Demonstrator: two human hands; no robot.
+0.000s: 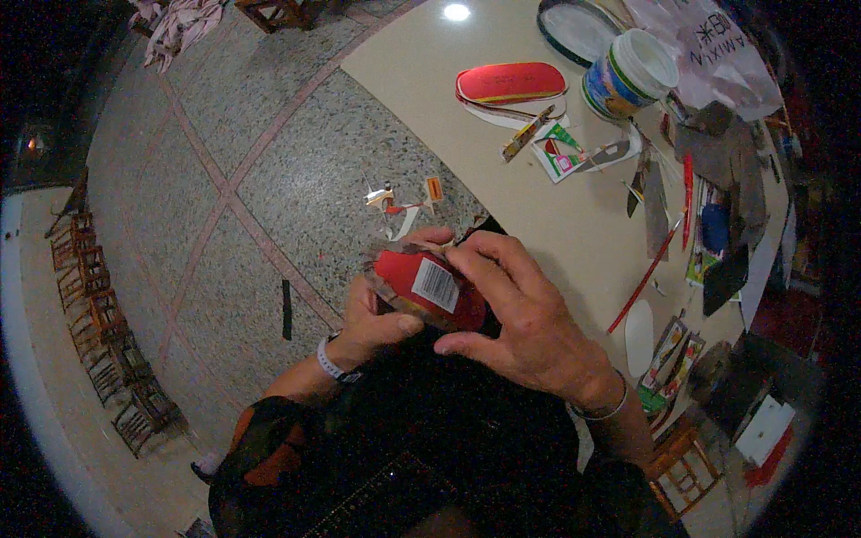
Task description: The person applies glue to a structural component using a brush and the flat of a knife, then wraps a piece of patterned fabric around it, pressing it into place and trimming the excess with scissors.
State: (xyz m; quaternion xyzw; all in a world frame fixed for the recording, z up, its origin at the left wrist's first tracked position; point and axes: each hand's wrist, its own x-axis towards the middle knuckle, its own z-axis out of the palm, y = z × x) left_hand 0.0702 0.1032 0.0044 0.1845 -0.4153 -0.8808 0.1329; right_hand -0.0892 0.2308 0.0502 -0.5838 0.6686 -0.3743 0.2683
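Note:
A red card piece [399, 268] with a white barcode label is in front of my body, with greyish material along its edge. My left hand [377, 314] holds it from the left, thumb on the near edge and fingers behind the far side. From the right, my right hand [525, 309] grips its edge; its fingers press on the far right rim and its thumb lies by the near edge. What lies under the fingers is partly hidden.
The pale table [413, 72] carries a red sole-shaped piece [511, 82], a white tub [628, 76], a cutter-like tool [527, 133], a red stick [646, 276] and card scraps [560, 157]. Scraps [404, 208] lie on the speckled floor. Stools [99, 296] line the left.

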